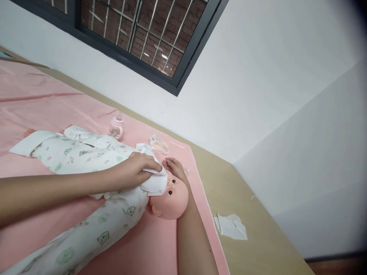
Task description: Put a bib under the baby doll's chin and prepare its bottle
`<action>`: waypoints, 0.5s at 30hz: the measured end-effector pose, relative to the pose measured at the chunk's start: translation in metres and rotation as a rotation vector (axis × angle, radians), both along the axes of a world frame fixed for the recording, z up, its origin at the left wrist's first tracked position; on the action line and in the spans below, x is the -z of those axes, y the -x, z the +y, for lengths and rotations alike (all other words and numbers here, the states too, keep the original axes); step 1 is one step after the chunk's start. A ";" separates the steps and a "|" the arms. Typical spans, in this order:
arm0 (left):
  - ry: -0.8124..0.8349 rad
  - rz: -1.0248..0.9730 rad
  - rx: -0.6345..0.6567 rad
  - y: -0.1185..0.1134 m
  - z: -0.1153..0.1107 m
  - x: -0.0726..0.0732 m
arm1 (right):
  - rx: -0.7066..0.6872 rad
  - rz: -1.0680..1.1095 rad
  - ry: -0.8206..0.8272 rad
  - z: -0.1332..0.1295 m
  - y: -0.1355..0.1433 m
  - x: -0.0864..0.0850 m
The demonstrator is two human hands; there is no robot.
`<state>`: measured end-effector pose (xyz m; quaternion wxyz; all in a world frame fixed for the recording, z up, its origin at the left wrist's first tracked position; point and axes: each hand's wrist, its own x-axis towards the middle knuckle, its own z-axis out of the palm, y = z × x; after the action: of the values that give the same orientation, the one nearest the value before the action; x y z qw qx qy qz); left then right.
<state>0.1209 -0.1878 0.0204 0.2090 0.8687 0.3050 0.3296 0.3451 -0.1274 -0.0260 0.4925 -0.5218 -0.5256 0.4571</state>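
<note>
A baby doll (179,198) lies on its back on a pink sheet (37,89), dressed in white clothes (77,154) with a green animal print. My left hand (137,168) reaches across its chest with fingers closed on a white tissue (156,183), which covers the doll's mouth and chin. Around the far side of the head comes my right arm; my right hand (173,168) rests beside the doll's cheek, fingers extended and slightly curved, holding nothing I can see. The doll's eyes and bald head show; its lower face is hidden.
Beyond the doll stand a pink baby bottle (116,126) and a small clear plastic packet (158,144). A crumpled white tissue (231,226) lies on the tan surface (243,194) at right. A white wall (206,122) and a barred window (143,34) rise behind.
</note>
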 end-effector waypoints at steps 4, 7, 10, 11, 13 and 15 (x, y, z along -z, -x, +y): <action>0.038 -0.018 0.014 0.001 -0.005 -0.007 | 0.001 -0.026 -0.015 -0.009 0.002 -0.004; 0.001 0.032 0.005 0.000 -0.008 -0.003 | 0.004 -0.049 0.014 -0.009 0.002 -0.006; -0.062 0.077 -0.018 -0.002 -0.009 0.003 | -0.011 -0.059 0.000 -0.008 0.002 -0.005; -0.076 0.085 -0.019 -0.002 -0.009 0.004 | -0.010 -0.060 -0.002 -0.008 0.002 -0.005; -0.099 0.098 -0.019 -0.002 -0.008 0.005 | -0.003 -0.058 -0.001 -0.007 0.002 -0.005; -0.129 0.112 -0.023 -0.003 -0.007 0.006 | -0.007 -0.062 0.008 -0.004 0.002 -0.007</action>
<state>0.1238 -0.1948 0.0140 0.1313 0.8938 0.3044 0.3019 0.3436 -0.1314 -0.0193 0.4725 -0.5358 -0.5405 0.4445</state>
